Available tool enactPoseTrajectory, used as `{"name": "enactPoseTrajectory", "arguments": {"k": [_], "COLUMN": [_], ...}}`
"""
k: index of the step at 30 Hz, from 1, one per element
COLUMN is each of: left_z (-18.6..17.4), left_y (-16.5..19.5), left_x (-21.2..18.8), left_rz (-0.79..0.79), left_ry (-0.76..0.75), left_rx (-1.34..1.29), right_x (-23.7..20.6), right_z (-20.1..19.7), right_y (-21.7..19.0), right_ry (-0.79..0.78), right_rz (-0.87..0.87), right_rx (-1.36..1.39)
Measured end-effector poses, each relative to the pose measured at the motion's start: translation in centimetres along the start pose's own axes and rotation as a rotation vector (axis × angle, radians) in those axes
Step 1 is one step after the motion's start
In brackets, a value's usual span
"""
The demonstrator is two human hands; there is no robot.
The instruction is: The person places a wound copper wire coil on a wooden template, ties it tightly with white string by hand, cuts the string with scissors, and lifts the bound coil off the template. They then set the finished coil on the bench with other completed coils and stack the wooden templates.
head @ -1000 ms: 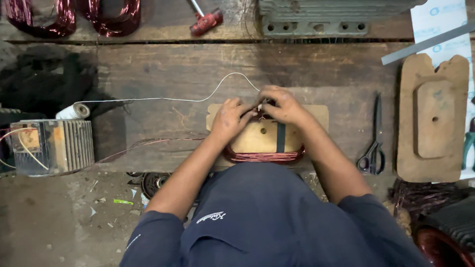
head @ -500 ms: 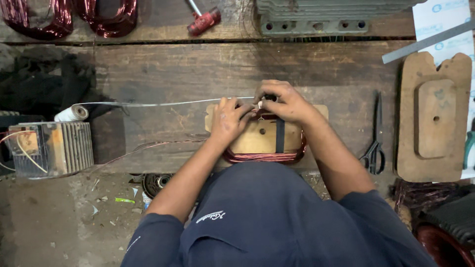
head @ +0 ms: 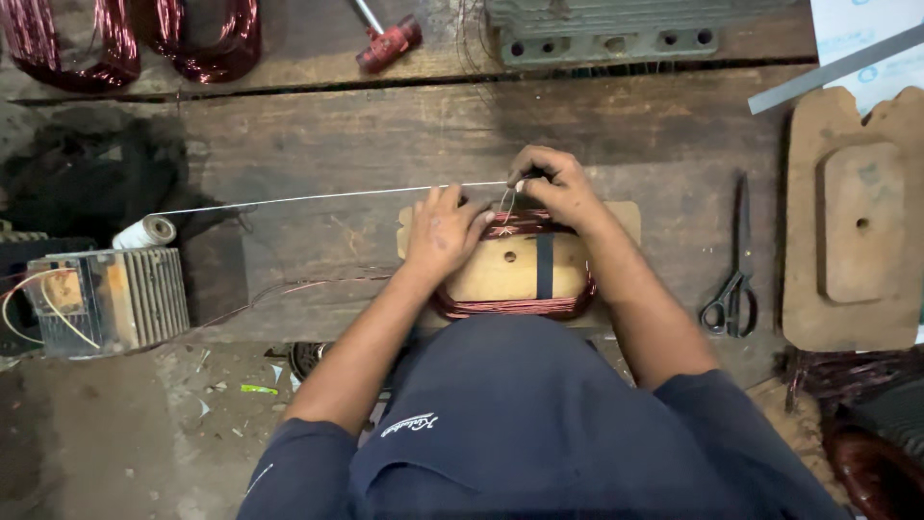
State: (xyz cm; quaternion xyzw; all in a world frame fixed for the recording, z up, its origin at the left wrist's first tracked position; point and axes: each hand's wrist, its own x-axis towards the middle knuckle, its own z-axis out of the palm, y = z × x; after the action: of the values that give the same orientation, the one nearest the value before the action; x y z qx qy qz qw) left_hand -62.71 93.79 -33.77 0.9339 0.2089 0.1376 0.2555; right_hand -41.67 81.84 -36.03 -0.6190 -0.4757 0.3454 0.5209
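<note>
A reddish copper wire coil [head: 515, 306] is wound around a flat wooden former [head: 510, 270] lying on the wooden bench. My left hand [head: 445, 231] presses down on the coil's upper left corner. My right hand [head: 553, 188] pinches a thin white string [head: 327, 197] at the coil's top edge. The string runs taut to the left, to a white spool [head: 144, 232]. A dark strip crosses the former on its right side.
Black scissors [head: 733, 279] lie to the right, next to a wooden form board [head: 852, 221]. A finned metal block with wires [head: 106, 299] sits at the left. More copper coils [head: 135, 39], a red-handled tool [head: 385, 40] and a grey metal part [head: 616, 29] lie at the back.
The white string was slack and curved a second ago; it is now pulled straight and taut. My right hand has shifted slightly up at the coil's top edge.
</note>
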Motion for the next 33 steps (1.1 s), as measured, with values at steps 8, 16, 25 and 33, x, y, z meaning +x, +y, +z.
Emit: {"name": "enactPoseTrajectory", "arguments": {"k": [8, 16, 25, 33], "left_z": [2.5, 2.9, 2.1, -1.0], "left_y": [-0.8, -1.3, -1.3, 0.0], "left_x": [5.3, 5.4, 6.6, 7.2], "left_rz": [0.067, -0.157, -0.184, -0.012], "left_ry": [-0.191, -0.218, -0.129, -0.113], "left_rx": [-0.504, -0.869, -1.091, -0.812], "right_x": [0.2, -1.1, -5.3, -6.4], "right_z": [0.1, -0.4, 3.2, 4.7], "right_y": [-0.8, -4.2, -3.5, -3.6], "right_ry": [-0.015, 0.009, 0.287, 0.434], "right_rz": [0.016, -0.198, 0.349, 0.432], "right_rx": [0.116, -0.136, 0.449, 0.362]}}
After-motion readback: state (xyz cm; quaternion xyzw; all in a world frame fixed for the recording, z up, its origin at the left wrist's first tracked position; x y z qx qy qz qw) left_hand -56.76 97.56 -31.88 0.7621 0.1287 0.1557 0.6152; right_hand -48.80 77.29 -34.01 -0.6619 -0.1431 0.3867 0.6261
